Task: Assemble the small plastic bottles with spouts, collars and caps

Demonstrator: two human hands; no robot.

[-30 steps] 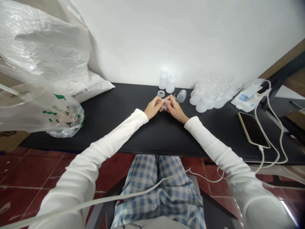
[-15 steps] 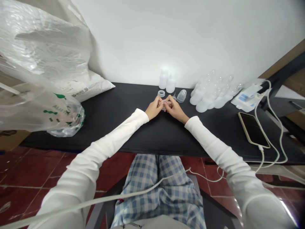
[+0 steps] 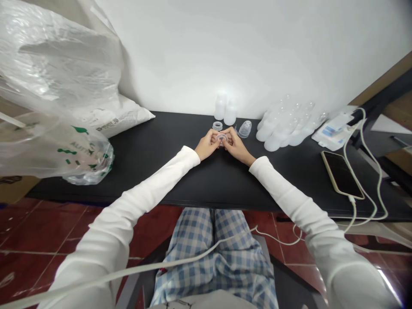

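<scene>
Both my hands meet at the middle of the black table. My left hand (image 3: 207, 145) and my right hand (image 3: 236, 146) pinch a small transparent plastic ring (image 3: 222, 137) between their fingertips. Just beyond my fingers stand a small threaded collar (image 3: 217, 125) and a transparent funnel-shaped cup (image 3: 245, 129). A small transparent piece shows partly behind my right fingers. Two white plastic bottles (image 3: 225, 110) stand upright behind the collar.
A heap of transparent bottles (image 3: 283, 128) lies to the right, near a white packet (image 3: 334, 133). A phone (image 3: 341, 174) and white cable (image 3: 362, 167) lie at the right. Plastic bags (image 3: 64, 141) and a white sack (image 3: 119, 118) fill the table's left end.
The ring has turned slightly between my fingers, and more of its round face shows. My arms and the objects on the table have barely moved.
</scene>
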